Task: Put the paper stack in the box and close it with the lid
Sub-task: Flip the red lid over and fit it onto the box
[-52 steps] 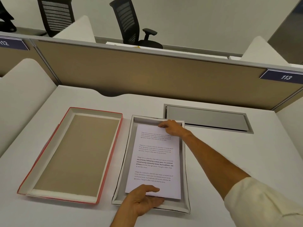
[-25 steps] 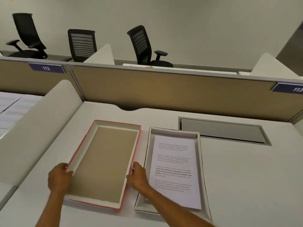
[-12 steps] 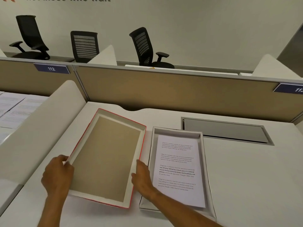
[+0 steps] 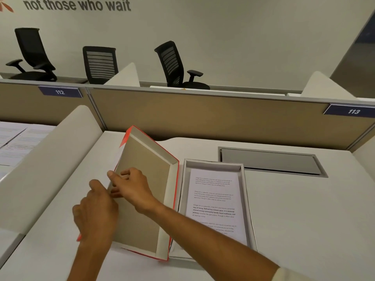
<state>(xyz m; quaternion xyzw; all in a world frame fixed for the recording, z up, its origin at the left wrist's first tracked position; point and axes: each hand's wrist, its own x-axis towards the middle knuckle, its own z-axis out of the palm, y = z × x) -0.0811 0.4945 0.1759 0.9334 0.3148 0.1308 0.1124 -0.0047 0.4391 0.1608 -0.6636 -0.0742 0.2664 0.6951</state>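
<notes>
The white paper stack [image 4: 216,201] with printed text lies flat inside the shallow grey box [image 4: 244,191] on the white desk. Left of the box, the red-edged lid [image 4: 148,169] with its brown inside facing me is raised steeply on its right long edge, tilted toward the box. My left hand [image 4: 95,211] grips the lid's left edge from outside. My right hand [image 4: 130,187] reaches across the lid's inside and grips the same left edge, a little higher. My right forearm crosses over the near end of the box and hides part of the paper.
A grey cable hatch [image 4: 269,162] is set into the desk behind the box. A tan partition [image 4: 203,116] closes the back, a white curved divider [image 4: 50,159] the left. Printed sheets [image 4: 18,140] lie on the neighbouring desk. Office chairs stand beyond the partition.
Both hands left the paper in the box and took hold of the lid. The lid was lifted off the desk and tipped up on its right edge; my right hand crossed to its left edge.
</notes>
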